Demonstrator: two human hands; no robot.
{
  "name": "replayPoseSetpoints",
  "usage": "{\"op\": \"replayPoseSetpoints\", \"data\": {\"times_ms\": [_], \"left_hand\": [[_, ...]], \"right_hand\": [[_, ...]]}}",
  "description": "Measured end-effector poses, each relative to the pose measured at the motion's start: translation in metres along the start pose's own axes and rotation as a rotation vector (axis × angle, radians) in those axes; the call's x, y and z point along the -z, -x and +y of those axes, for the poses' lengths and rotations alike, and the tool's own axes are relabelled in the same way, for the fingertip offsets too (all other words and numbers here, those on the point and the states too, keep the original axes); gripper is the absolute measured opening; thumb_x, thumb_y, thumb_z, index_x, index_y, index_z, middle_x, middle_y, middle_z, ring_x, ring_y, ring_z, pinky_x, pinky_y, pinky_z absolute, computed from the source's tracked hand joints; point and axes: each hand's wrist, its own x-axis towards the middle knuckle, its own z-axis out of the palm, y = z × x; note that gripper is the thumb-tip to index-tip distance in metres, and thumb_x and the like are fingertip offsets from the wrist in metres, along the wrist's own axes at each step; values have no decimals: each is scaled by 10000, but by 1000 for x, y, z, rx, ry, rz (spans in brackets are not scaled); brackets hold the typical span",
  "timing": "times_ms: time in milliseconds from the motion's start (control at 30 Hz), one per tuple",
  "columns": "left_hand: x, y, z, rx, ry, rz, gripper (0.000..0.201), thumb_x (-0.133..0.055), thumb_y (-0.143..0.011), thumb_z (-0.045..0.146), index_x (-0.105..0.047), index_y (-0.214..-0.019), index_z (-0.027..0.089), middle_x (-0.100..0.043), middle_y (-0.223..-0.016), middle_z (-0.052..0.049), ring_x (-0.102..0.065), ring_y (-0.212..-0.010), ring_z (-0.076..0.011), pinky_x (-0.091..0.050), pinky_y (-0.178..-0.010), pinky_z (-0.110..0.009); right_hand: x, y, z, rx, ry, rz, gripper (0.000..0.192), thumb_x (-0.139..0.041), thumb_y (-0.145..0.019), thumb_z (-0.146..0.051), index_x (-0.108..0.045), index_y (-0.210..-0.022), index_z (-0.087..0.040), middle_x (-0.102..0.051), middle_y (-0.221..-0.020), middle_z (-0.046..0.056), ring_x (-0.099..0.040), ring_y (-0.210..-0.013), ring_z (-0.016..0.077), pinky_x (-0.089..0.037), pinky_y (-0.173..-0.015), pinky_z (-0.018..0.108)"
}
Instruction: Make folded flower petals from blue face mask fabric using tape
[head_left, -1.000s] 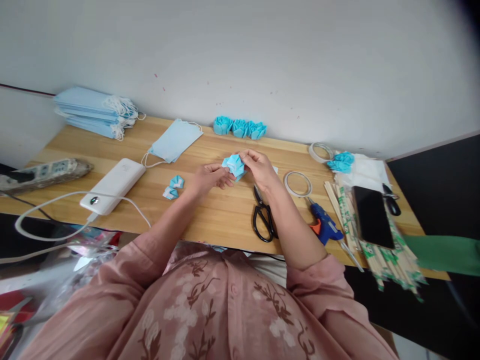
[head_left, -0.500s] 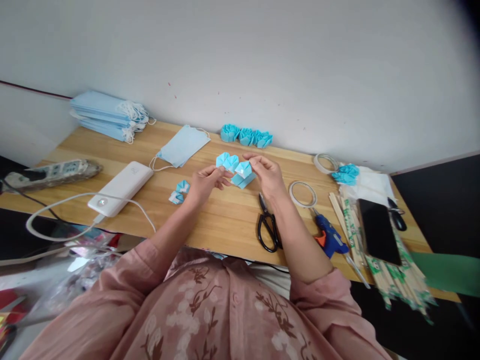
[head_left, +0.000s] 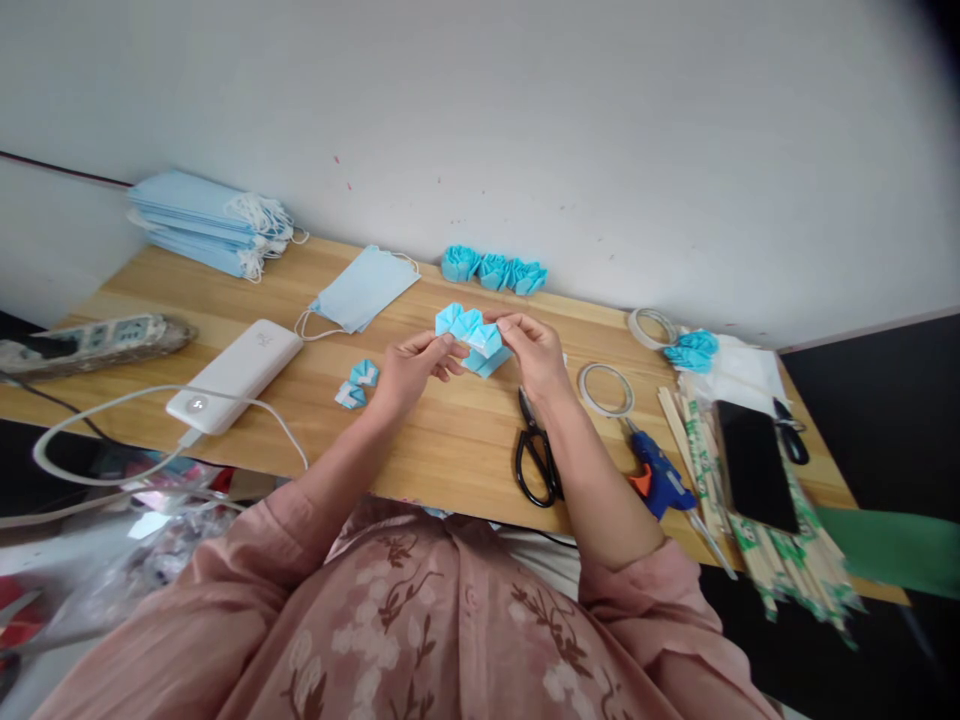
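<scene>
**Both hands pinching a folded blue piece above the table**

The left hand (head_left: 409, 362) and the right hand (head_left: 534, 350) are meeting over the middle of the light wooden table (head_left: 450, 450), each one closing its fingertips on the pleated, light-blue folded mask piece (head_left: 471, 334). The left hand is gripping its left end and the right hand is gripping its right end, so the piece is hanging between them just above the tabletop. Two small folded blue scraps (head_left: 358, 381) are lying near the left hand. A pair of black-handled scissors (head_left: 536, 455) is resting just below the right wrist, and a flat blue face mask (head_left: 360, 290) is lying farther back.
</scene>
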Motion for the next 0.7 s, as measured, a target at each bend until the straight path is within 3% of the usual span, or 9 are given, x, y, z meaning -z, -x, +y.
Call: {"op": "replayPoseSetpoints", "data": {"times_ms": [400,700], "left_hand": [[-1,0,-2,3,25,-11,320,-661,-817,458,-721,-756,150,-756,-808,-85,-634,-622,-127,-477,-587,-253],[-2,1,-1,27,55,-28,318,-672,-799,460,-687,-771,144,-764,-909,-103,-664,-645,-135,-490,-596,-256]], "right_hand": [[0,-1,3,19,-7,9,251,-673,-809,-445,-629,-688,-229,-739,-1004,17,-636,-893,162,-478,-810,293],[-1,0,2,56,-7,11,148,-667,-829,-366,-716,-762,-245,-747,-956,7,-632,-859,151,-477,-789,281]]}}
